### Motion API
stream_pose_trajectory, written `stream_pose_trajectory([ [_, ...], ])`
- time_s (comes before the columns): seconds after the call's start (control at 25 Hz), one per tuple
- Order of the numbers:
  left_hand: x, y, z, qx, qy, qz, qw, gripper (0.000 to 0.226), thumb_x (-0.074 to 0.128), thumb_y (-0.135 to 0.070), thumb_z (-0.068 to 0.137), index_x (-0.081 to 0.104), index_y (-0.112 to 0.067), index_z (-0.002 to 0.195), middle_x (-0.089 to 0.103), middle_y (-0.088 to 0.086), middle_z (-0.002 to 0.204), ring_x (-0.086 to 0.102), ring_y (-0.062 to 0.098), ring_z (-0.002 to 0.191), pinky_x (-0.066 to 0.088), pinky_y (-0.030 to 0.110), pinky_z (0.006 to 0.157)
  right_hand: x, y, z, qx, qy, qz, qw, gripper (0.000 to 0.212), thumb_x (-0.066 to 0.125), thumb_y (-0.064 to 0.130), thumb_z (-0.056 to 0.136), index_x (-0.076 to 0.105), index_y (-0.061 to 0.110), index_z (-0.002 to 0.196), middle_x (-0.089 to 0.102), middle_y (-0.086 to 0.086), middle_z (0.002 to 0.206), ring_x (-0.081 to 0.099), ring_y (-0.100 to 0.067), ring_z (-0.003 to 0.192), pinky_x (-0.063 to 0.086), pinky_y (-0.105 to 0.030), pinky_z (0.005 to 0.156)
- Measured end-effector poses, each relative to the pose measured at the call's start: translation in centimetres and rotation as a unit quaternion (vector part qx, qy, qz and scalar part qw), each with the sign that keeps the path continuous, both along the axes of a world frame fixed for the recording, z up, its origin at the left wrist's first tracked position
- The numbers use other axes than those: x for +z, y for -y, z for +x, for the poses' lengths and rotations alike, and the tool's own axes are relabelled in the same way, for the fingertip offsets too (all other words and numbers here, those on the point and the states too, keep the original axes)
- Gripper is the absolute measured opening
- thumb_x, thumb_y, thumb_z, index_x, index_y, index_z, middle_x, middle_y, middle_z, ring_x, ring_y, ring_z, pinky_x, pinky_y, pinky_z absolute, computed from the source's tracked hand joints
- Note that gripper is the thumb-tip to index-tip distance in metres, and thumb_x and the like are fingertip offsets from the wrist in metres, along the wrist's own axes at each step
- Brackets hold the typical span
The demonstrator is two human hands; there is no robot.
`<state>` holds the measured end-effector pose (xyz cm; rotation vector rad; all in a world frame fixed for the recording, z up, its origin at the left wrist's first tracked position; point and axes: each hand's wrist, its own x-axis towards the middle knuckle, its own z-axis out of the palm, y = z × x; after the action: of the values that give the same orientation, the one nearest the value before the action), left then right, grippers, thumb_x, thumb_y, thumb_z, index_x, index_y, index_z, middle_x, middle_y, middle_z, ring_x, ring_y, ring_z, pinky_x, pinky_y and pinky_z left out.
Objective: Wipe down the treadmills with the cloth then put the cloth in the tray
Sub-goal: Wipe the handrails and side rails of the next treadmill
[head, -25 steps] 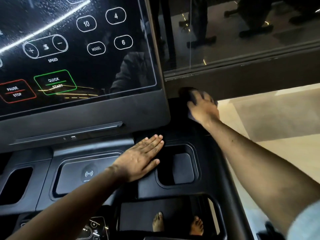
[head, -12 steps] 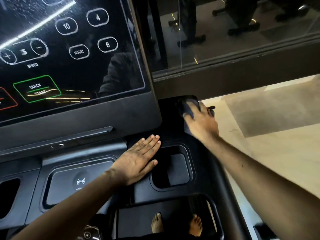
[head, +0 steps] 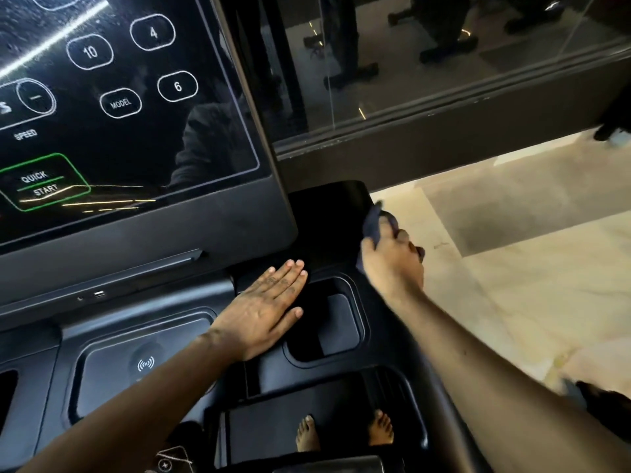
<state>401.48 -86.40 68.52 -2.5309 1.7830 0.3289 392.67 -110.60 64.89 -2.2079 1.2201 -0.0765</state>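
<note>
1. Navy cloth [head: 373, 222] is sitting bunched at the right edge of the treadmill console [head: 307, 373], just past the lower right corner of the screen [head: 119, 97]. The right hand [head: 392, 266] is gripping it, fingers curled round the fabric and pressing it against the black plastic.
2. Left hand [head: 263, 310] is lying flat on the console, fingers straight and close together, holding nothing. It is resting between the charging pad [head: 146, 365] and the recessed pocket [head: 327, 324], with the thumb side reaching the pocket's rim.
3. Step in hand, as judged: wiping the console's outer right shoulder. Doing this well is calling for the cloth spread flat under the palm rather than wadded, overlapping strokes along the edge, and even pressure into the seam beside the screen.
4. The flat left hand is probably serving as a brace; the patch beneath it is likely needing its own pass once the hand lifts.
5. Cloth appearance: thin, soft and crumpled, with 1 loose corner standing up above the knuckles and a fold showing beyond the fingers. Most of it is hiding under the hand, and dampness cannot be told.
6. Which recess is serving as the tray cannot be told.
</note>
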Motion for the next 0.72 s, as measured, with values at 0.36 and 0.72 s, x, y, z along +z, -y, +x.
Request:
stream_pose_trajectory([
  [0.36,-0.1,-1.4,-0.6,0.009,0.000,-0.006,1.000,0.067,0.006,-0.055,0.099,0.006,-0.017,0.155,-0.002,-0.001,0.163,-0.011,0.006,0.148,-0.002,0.030,0.121,0.9,-5.6,-5.7,0.102,-0.034,-0.153,0.982,0.061,0.043,0.050,0.093,0.023,0.046,0.151,0.033,-0.022,0.151,0.042,-0.045,0.130,0.042,-0.057,0.101],
  [0.72,0.2,-3.7,-1.5,0.049,-0.013,0.001,0.999,0.073,0.001,-0.062,0.095,0.005,-0.019,0.155,-0.003,-0.002,0.162,-0.013,0.003,0.147,-0.003,0.029,0.121,2.5,-6.6,-2.2,0.273,-0.023,-0.173,0.946,0.063,0.048,0.052,0.091,0.024,0.050,0.149,0.003,-0.009,0.166,0.006,-0.039,0.150,0.025,-0.069,0.108],
])
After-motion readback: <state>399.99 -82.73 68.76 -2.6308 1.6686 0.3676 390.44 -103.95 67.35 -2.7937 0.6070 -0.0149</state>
